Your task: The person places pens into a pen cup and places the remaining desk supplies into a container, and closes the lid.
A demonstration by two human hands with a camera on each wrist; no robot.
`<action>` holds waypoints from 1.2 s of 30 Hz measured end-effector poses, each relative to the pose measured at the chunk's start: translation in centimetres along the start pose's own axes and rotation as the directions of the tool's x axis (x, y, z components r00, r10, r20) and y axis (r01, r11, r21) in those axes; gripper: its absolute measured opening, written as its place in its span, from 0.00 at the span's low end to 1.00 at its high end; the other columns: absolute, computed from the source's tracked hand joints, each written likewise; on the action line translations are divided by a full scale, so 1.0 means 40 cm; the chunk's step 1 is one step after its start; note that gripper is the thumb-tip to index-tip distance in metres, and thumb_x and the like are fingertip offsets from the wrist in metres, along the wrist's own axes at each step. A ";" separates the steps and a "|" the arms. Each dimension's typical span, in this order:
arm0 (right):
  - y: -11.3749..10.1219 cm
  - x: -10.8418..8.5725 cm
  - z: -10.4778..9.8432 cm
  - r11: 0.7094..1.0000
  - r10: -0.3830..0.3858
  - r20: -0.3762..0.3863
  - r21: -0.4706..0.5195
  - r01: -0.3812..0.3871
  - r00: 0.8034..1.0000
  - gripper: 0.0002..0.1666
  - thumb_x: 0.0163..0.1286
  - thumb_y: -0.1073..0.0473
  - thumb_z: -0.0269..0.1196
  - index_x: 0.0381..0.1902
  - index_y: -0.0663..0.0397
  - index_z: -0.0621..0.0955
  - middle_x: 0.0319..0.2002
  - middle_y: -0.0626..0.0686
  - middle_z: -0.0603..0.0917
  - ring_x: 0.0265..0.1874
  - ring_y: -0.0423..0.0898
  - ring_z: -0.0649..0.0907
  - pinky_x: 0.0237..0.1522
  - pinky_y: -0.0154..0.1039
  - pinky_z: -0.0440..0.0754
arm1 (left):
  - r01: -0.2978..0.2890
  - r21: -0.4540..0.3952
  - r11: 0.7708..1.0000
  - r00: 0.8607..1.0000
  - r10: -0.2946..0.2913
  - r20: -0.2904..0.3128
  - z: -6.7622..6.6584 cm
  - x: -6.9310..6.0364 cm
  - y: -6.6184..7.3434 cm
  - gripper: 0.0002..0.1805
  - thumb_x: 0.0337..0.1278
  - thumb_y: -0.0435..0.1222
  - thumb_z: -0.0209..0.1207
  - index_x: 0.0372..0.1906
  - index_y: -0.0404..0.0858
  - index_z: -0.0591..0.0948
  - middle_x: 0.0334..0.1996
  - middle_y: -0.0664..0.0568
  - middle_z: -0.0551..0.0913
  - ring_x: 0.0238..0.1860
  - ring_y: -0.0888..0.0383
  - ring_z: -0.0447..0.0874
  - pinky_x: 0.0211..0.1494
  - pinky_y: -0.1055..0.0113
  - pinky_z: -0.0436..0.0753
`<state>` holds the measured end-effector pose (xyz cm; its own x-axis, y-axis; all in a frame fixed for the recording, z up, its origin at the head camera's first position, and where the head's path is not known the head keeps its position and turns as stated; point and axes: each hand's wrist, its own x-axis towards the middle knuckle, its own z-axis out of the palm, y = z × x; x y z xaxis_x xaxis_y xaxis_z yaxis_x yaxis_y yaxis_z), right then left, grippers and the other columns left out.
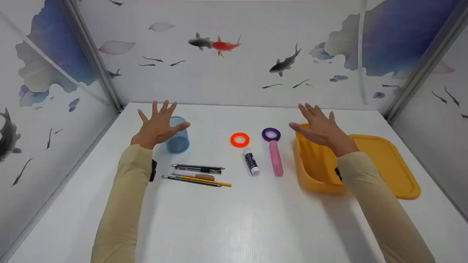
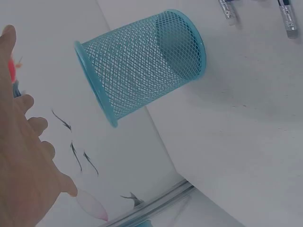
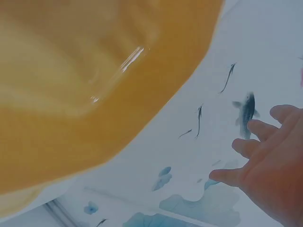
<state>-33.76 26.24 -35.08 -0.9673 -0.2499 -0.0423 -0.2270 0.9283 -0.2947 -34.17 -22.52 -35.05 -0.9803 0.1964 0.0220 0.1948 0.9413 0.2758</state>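
Observation:
My left hand (image 1: 156, 126) hovers with fingers spread, partly in front of a blue mesh pen cup (image 1: 178, 143). In the left wrist view that cup (image 2: 142, 64) stands apart from the hand and looks bare inside its mesh. Fingers splayed, my right hand (image 1: 321, 129) is held above a yellow plastic box (image 1: 318, 188), hiding part of it. Its wall (image 3: 142, 109) fills much of the right wrist view, with the hand (image 3: 270, 161) off to one side. Neither hand holds anything.
Pens and pencils (image 1: 197, 177) lie in a group at centre left. Towards the middle are an orange tape roll (image 1: 240, 145), a purple tape roll (image 1: 271, 138), a glue stick (image 1: 251, 162) and a pink stick-like item (image 1: 276, 159). A yellow lid (image 1: 398, 171) lies right of the box.

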 end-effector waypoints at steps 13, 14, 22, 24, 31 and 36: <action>-0.114 -0.019 0.054 0.996 -0.073 0.002 0.045 0.073 0.997 0.55 0.67 0.20 0.43 0.82 0.40 0.44 0.82 0.57 0.45 0.81 0.63 0.45 0.79 0.67 0.33 | 0.064 -0.222 0.973 0.996 -0.078 -0.053 0.059 -0.044 -0.085 0.60 0.58 0.69 0.53 0.82 0.43 0.40 0.82 0.38 0.37 0.80 0.32 0.24 0.70 0.22 0.22; -0.125 -0.023 0.059 0.995 -0.083 0.002 0.058 0.082 0.997 0.55 0.68 0.20 0.43 0.82 0.39 0.45 0.82 0.57 0.46 0.81 0.63 0.45 0.79 0.67 0.35 | 0.067 -0.252 0.965 0.995 -0.085 -0.059 0.064 -0.046 -0.089 0.60 0.57 0.69 0.55 0.82 0.43 0.40 0.82 0.38 0.38 0.80 0.32 0.25 0.71 0.22 0.23; -0.201 -0.049 0.108 0.961 -0.150 0.012 0.237 0.143 0.989 0.51 0.67 0.22 0.51 0.80 0.36 0.55 0.81 0.53 0.55 0.79 0.61 0.57 0.75 0.69 0.58 | 0.107 -0.450 0.886 0.986 -0.153 -0.067 0.109 -0.054 -0.117 0.64 0.56 0.65 0.61 0.81 0.41 0.36 0.82 0.37 0.39 0.81 0.34 0.35 0.78 0.28 0.39; -0.221 -0.054 0.123 0.947 -0.162 0.015 0.284 0.151 0.987 0.48 0.67 0.24 0.53 0.79 0.36 0.59 0.80 0.53 0.58 0.78 0.60 0.61 0.74 0.68 0.62 | 0.121 -0.494 0.861 0.984 -0.169 -0.053 0.122 -0.055 -0.119 0.65 0.56 0.64 0.62 0.81 0.42 0.34 0.82 0.38 0.39 0.81 0.35 0.38 0.80 0.32 0.45; -0.287 -0.071 0.190 0.878 -0.214 0.001 0.438 0.192 0.977 0.35 0.71 0.38 0.61 0.70 0.46 0.72 0.69 0.53 0.73 0.69 0.55 0.74 0.70 0.58 0.74 | 0.129 -0.604 0.787 0.982 -0.187 -0.034 0.169 -0.047 -0.128 0.66 0.56 0.61 0.64 0.80 0.41 0.31 0.81 0.37 0.40 0.81 0.35 0.39 0.81 0.36 0.50; -0.330 -0.081 0.231 0.853 -0.192 0.014 0.497 0.160 0.981 0.29 0.68 0.46 0.67 0.64 0.48 0.78 0.61 0.54 0.80 0.59 0.53 0.81 0.60 0.48 0.84 | 0.111 -0.643 0.758 0.983 -0.181 -0.044 0.194 -0.036 -0.128 0.67 0.55 0.59 0.66 0.80 0.38 0.31 0.81 0.34 0.40 0.81 0.35 0.41 0.82 0.39 0.52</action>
<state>-26.59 12.24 -39.87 -0.9041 -0.4273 0.0022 -0.2924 0.6148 -0.7325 -33.48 -25.49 -43.95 -0.9998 0.0106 0.0141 0.0176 0.5583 0.8294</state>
